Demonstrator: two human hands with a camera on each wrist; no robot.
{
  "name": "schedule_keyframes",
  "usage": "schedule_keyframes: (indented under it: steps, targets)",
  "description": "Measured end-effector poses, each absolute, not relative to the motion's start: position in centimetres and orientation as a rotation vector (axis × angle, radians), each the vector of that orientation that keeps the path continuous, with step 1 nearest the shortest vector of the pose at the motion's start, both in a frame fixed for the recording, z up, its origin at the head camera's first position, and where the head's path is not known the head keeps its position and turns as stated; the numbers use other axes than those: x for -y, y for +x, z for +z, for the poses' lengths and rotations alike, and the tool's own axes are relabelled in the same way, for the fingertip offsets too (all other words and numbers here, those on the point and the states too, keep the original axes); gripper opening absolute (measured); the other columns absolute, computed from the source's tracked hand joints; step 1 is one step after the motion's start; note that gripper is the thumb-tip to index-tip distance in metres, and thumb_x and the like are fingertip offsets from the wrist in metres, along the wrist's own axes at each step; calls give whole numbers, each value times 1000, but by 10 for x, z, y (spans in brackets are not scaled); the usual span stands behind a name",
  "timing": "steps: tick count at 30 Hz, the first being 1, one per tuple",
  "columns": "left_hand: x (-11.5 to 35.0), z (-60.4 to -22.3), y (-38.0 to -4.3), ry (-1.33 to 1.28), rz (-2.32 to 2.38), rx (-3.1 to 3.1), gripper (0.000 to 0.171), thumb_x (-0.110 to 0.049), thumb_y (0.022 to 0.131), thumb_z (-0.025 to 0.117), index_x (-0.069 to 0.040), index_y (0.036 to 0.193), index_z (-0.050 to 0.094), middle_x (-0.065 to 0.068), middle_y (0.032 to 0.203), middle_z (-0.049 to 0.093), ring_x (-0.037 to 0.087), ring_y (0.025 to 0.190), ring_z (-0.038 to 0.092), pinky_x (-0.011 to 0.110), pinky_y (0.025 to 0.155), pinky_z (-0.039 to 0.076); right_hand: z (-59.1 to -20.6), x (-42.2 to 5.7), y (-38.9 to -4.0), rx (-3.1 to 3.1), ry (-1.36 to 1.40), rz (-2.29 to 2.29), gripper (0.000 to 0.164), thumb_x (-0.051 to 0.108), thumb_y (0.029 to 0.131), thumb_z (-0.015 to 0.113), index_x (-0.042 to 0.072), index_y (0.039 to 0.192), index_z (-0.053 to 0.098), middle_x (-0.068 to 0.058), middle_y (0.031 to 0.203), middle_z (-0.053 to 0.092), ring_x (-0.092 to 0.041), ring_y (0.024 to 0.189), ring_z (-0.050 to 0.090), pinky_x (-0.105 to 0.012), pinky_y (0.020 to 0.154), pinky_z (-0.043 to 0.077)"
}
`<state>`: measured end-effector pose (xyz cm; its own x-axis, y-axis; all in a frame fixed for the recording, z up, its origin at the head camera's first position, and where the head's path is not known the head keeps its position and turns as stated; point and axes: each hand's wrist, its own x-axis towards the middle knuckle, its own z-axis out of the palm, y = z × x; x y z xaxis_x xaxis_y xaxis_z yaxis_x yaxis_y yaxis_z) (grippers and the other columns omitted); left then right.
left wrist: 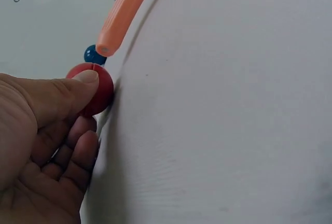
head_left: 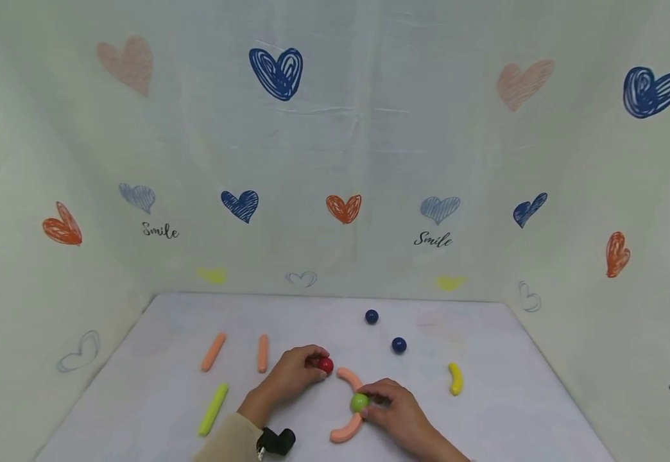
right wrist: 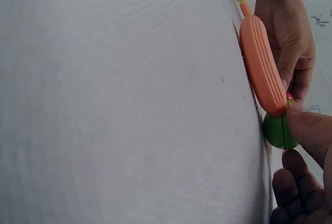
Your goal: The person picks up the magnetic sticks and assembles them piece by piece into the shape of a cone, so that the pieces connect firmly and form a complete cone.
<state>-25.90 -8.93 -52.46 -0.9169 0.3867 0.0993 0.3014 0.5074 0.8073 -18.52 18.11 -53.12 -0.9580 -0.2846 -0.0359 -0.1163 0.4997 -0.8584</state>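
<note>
Between thumb and fingers, my left hand (head_left: 296, 374) pinches a red ball (head_left: 326, 365) just above or on the table; the left wrist view shows the thumb across the red ball (left wrist: 104, 90). My right hand (head_left: 397, 410) pinches a green ball (head_left: 359, 403), which joins two curved orange rods. One curved orange rod (head_left: 349, 376) runs up from the green ball, its free end near the red ball. The other curved orange rod (head_left: 345, 430) bends down and left. In the right wrist view, a ribbed orange rod (right wrist: 263, 66) meets the green ball (right wrist: 277, 130) under the thumb.
Two straight orange rods (head_left: 213, 352) and a lime-green rod (head_left: 214, 409) lie on the left of the white table (head_left: 156, 391). Two dark blue balls (head_left: 399, 345) sit toward the back, with a curved yellow rod (head_left: 455, 378) at right. A heart-printed curtain (head_left: 346, 141) hangs behind.
</note>
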Motion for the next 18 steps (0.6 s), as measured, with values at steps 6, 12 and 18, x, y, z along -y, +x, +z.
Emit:
schedule_keyframes:
  steps: [6,12,18]
  targets:
    - [86,-527,-254,597,1389,-2643,31,-7,90,81,-10,119,72,0,104,72,12,93,62,25,79,51,-530,-182,-186,-2583,-366,-1449,31,30,90,83,25,120,78,8,109,69,-8,96,58,-22,82,47]
    - [82,-529,-252,585,1388,-2620,30,-8,92,80,-16,119,72,-4,104,71,10,93,60,25,79,49,-531,-183,-186,-2568,-362,-1462,31,28,90,84,23,120,78,5,108,68,-7,94,58,-22,81,46]
    - [80,-529,-249,567,1391,-2625,32,-10,91,82,-15,120,72,-4,104,70,12,93,58,25,78,47,-533,-183,-186,-2544,-382,-1483,32,27,90,84,21,121,78,3,108,68,-7,95,58,-22,81,47]
